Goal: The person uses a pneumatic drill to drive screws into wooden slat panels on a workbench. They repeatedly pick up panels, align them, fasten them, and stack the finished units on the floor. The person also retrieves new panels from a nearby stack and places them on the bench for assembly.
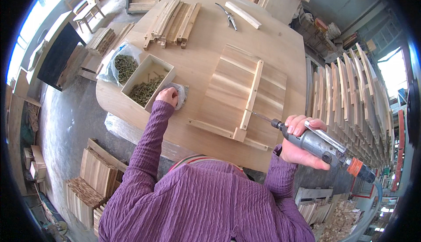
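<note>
Gripping the pneumatic screwdriver [322, 145], right-hand fingers [298, 125] clamp it, bit pointing up-left at the batten [252, 95].

Soft daylight is admitted through blown-out windows [37, 16] far left and right; edges are bent and vignetted.

left hand [167, 96] reaching forward, fingers curled; right hand [300, 141] gripping.

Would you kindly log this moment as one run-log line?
left hand: at screw box | right hand: grips pneumatic screwdriver, bit on batten | slat panel: flat on table
</note>
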Demonstrator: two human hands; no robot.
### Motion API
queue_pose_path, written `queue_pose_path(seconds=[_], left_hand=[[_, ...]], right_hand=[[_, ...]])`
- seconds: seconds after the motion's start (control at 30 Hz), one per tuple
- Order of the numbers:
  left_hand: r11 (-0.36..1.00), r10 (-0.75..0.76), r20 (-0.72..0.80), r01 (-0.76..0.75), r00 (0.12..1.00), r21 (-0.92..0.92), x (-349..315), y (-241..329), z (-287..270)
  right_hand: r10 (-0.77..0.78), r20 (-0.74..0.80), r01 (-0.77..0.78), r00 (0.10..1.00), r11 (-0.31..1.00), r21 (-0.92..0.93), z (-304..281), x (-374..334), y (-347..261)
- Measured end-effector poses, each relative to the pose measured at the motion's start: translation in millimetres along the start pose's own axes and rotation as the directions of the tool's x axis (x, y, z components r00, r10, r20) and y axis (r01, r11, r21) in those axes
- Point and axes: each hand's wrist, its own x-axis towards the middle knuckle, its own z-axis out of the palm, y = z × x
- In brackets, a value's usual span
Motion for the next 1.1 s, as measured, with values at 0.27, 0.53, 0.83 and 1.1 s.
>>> queue_pose_path(seconds=[0.27, 0.53, 0.83, 1.1], left_hand=[[0.993, -0.002, -0.152, -0.016, 0.988, -0.115, -1.5, -2.7, -6.4], [0.984, 0.09, -0.234, -0.123, 0.968, -0.131, -13.9, -14.8, -6.3], [0.319, -0.228, 0.313, 0.375, 0.922, -0.87, 0.1, 39.9, -0.8], [0.184, 0.011, 0.535, 0.524, 0.845, -0.831, 13.0, 124.1, 52.1]], right_hand=[[0.02, -0.004, -0.02, 1.0, 1.0, 0.005, -4.2, -1.0, 8.1], [0.053, -0.009, -0.053, 0.999, 0.999, -0.01, -2.3, 0.7, 17.5], [0.02, 0.04, -0.02, 0.999, 1.0, -0.013, -5.0, 6.8, 27.3], [-0.011, 0.085, 0.007, 0.996, 0.998, 0.055, -0.9, 18.9, 43.2]])
